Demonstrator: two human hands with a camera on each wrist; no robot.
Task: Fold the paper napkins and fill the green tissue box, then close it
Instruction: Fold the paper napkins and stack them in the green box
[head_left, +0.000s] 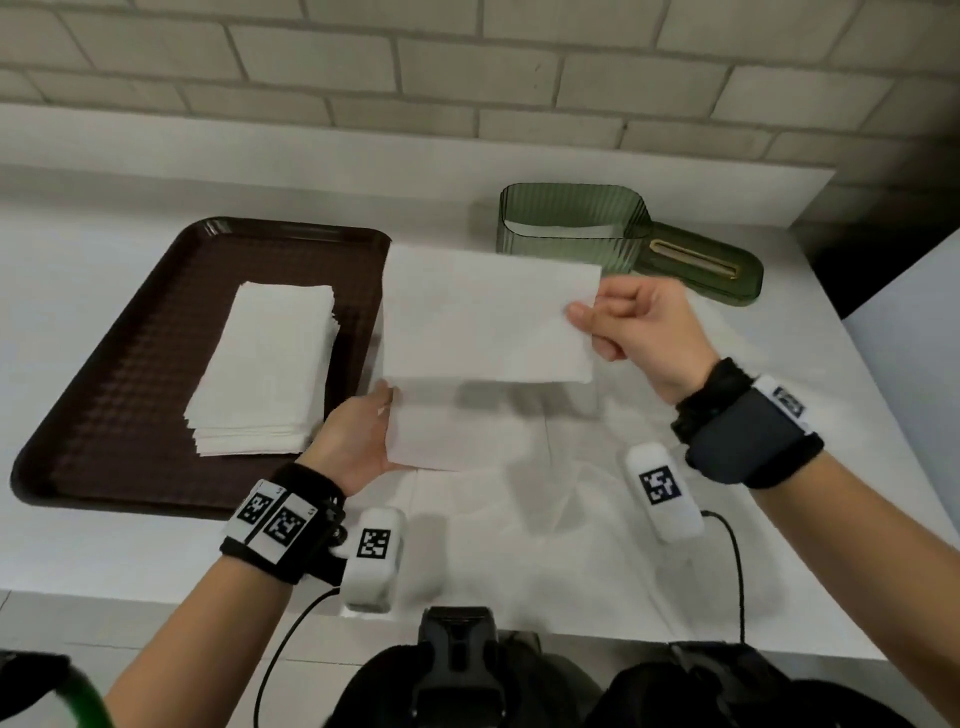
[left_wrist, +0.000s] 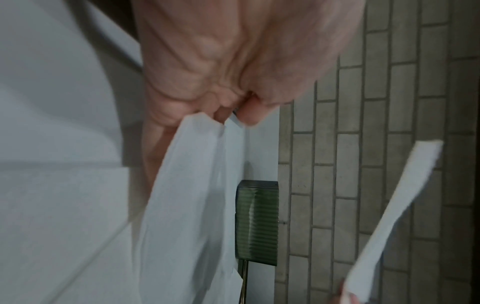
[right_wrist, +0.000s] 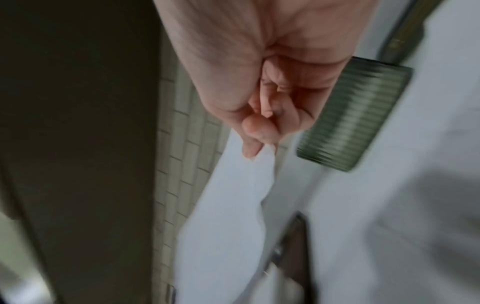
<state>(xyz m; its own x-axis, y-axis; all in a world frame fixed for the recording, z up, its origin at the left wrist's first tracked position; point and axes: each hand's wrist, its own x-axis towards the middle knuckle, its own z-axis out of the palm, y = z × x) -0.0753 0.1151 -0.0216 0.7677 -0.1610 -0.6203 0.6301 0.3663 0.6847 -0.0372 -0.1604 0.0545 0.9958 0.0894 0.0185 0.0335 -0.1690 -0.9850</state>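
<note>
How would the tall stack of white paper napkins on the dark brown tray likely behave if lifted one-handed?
The stack of white paper napkins probably sags: the single napkin held nearby curves. Its uneven edges suggest loose sheets that may slide apart.

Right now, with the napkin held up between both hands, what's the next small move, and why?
Probably bring the right hand down toward the left hand to close the fold. The napkin hangs half folded in the air, pinched at opposite edges, its halves apart in the left wrist view. The green tissue box stands open, its lid beside it, ready for it afterwards.
</note>
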